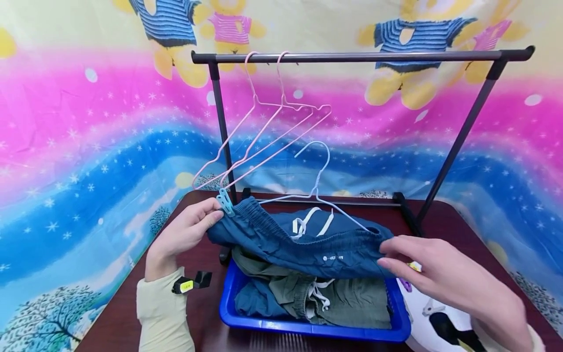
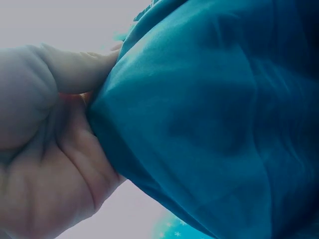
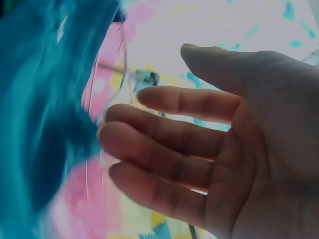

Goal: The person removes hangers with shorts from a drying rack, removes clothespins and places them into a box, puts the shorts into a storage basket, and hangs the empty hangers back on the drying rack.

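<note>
Dark blue drawstring pants (image 1: 281, 239) hang across a pale blue hanger (image 1: 317, 190), whose lower part is inside the elastic waistband. A light blue clothespin (image 1: 225, 202) is clipped at the left end of the waistband. My left hand (image 1: 186, 230) pinches the pants at that end, right beside the clothespin. In the left wrist view, the thumb (image 2: 82, 69) lies against the edge of the blue cloth (image 2: 199, 109). At the other end of the waistband, my right hand (image 1: 435, 269) has its fingers extended close to the cloth. The right wrist view shows these fingers (image 3: 159, 149) loosely straight, with nothing between them and the thumb.
Below the pants, a blue basket (image 1: 308, 330) holds folded green and blue clothes (image 1: 352, 298). Behind stands a black rack (image 1: 374, 57) with two pink hangers (image 1: 259, 142) at its left. A white surface with a purple clothespin (image 1: 405, 285) lies at right, on the brown table (image 1: 202, 303).
</note>
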The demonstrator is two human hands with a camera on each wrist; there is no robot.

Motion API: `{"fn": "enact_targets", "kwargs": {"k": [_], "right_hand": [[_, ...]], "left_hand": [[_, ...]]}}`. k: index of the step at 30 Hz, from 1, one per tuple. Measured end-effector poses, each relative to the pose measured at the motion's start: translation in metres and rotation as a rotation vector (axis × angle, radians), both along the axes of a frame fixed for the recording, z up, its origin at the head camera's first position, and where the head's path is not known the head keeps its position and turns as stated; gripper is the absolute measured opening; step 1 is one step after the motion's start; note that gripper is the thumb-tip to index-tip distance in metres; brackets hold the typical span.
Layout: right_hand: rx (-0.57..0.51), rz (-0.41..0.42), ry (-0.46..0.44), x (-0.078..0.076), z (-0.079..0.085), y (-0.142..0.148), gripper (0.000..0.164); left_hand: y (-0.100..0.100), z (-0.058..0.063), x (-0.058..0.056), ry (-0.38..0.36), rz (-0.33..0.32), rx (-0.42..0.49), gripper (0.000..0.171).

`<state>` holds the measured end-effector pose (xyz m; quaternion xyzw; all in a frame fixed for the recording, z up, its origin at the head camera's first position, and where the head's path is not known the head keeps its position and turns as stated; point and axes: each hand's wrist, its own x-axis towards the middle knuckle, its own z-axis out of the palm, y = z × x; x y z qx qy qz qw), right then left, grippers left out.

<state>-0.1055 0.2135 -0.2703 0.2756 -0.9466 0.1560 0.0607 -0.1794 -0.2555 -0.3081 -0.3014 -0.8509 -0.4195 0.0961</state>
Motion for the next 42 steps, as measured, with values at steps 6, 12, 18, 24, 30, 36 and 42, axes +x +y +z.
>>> {"fn": "enact_targets", "kwargs": {"k": [6, 12, 18, 24, 30, 36, 42], "right_hand": [[-0.109, 0.191, 0.217, 0.0, 0.0, -0.035, 0.02], [-0.202, 0.282, 0.266, -0.007, 0.0, -0.066, 0.021], [-0.27, 0.372, 0.262, -0.013, 0.003, -0.103, 0.012], [-0.233, 0.395, 0.26, -0.018, -0.003, -0.134, 0.012], [-0.282, 0.376, 0.317, -0.024, 0.0, -0.154, 0.012], [-0.355, 0.41, 0.34, -0.03, 0.007, -0.178, 0.018], [-0.384, 0.408, 0.323, -0.036, 0.01, -0.2, 0.03]], "left_hand": [[0.0, -0.002, 0.001, -0.002, -0.004, 0.004, 0.014], [-0.001, -0.002, 0.0, 0.005, -0.007, 0.009, 0.014], [-0.001, 0.0, 0.001, 0.009, 0.004, 0.001, 0.014], [0.001, 0.001, 0.002, 0.017, -0.015, 0.006, 0.016], [0.004, 0.004, 0.003, 0.013, -0.018, -0.005, 0.015], [0.006, 0.005, 0.004, 0.004, -0.022, -0.008, 0.014], [0.009, 0.007, 0.006, 0.014, -0.044, -0.002, 0.014]]}}
